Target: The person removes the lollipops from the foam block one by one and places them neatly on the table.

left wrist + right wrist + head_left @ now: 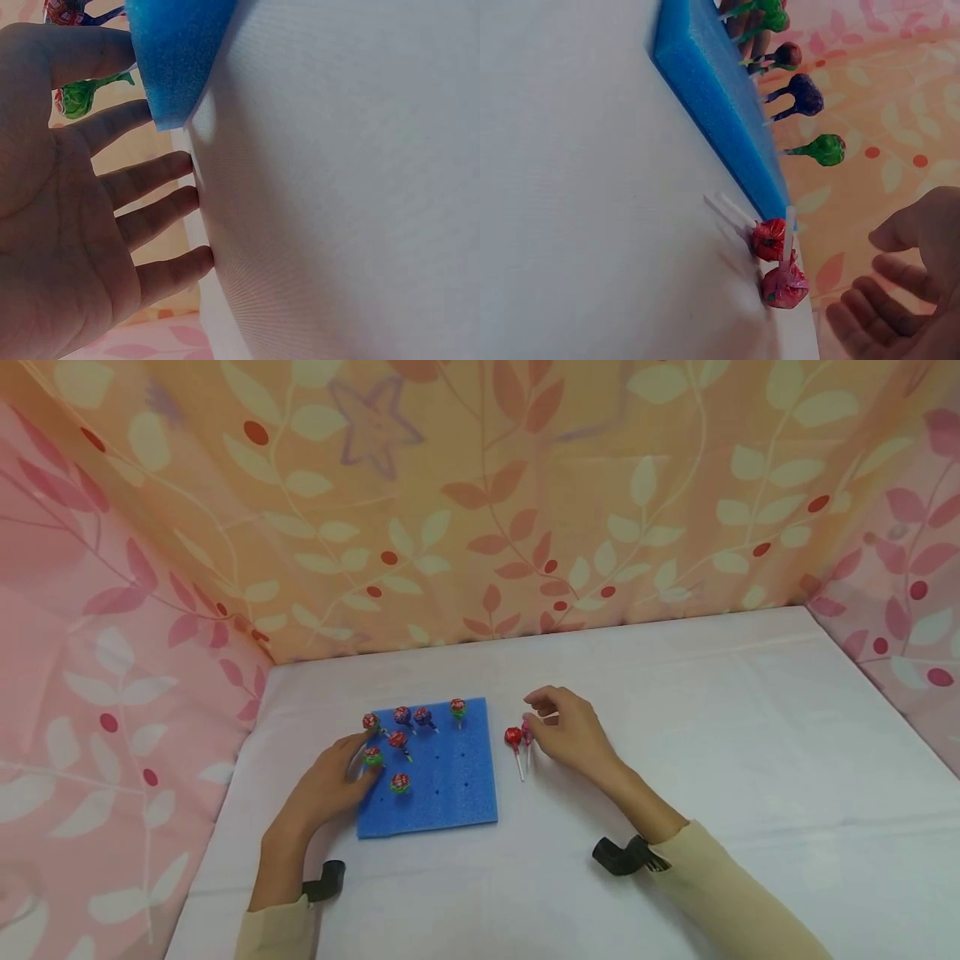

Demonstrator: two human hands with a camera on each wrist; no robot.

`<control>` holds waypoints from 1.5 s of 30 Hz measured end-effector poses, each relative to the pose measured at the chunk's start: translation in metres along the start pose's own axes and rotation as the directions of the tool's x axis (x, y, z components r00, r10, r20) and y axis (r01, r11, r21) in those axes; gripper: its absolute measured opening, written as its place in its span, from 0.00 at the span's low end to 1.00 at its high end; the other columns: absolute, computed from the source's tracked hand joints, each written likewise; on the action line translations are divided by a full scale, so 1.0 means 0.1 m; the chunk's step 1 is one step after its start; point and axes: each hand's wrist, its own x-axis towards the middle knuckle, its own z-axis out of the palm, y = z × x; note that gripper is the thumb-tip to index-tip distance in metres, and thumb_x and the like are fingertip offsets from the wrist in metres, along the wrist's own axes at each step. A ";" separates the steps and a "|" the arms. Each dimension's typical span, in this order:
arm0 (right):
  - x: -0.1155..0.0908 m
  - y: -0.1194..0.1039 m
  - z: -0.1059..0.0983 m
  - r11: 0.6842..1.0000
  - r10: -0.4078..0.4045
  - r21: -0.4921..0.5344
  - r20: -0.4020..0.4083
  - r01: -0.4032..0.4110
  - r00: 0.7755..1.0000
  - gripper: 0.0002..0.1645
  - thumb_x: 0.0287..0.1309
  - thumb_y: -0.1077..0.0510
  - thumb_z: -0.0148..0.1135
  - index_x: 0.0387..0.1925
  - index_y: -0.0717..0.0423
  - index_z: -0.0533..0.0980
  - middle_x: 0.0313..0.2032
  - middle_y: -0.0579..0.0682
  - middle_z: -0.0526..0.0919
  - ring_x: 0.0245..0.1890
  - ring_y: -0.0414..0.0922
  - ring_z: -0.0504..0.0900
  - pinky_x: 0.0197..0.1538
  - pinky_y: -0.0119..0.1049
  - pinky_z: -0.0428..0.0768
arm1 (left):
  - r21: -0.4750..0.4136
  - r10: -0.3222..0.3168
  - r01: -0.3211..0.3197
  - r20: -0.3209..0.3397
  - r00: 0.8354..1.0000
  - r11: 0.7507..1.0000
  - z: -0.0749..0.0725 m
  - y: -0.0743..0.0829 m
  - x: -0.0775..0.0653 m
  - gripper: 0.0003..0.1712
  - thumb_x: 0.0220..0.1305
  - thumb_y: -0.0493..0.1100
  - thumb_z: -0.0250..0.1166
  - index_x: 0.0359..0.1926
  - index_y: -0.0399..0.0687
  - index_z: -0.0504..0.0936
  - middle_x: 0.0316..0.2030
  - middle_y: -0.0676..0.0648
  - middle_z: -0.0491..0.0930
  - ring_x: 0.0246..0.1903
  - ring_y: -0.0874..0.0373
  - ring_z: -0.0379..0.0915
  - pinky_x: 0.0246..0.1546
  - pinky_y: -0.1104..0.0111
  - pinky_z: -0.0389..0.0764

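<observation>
A blue foam board (468, 806) with small holes lies on the white table, and several wrapped lollipops (401, 783) stand upright in it. My left hand (326, 785) rests at the board's left edge, thumb and index finger (112, 124) touching the foam. To the right of the board lie a red lollipop (513, 737) and a pink lollipop (527, 731), side by side. My right hand (572, 735) hovers just beside the pink one. In the right wrist view its loosely bent fingers (877, 311) stand apart from both lollipops, holding nothing.
White cloth covers the table (712, 710). Behind it hangs an orange leaf-patterned curtain (570, 510), with pink patterned cloth (82, 693) along the sides. Black curved pieces (621, 857) are worn at both wrists, by the beige sleeves (735, 893).
</observation>
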 end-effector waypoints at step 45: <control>0.50 -0.20 0.74 0.975 -0.206 0.114 0.153 0.190 0.966 0.21 0.65 0.65 0.70 0.57 0.57 0.76 0.48 0.58 0.90 0.47 0.51 0.91 0.53 0.42 0.91 | 0.023 -0.004 0.004 -0.006 1.000 1.000 0.01 0.00 0.04 0.39 0.75 0.52 0.61 0.80 0.44 0.64 0.78 0.33 0.65 0.78 0.30 0.60 0.75 0.32 0.64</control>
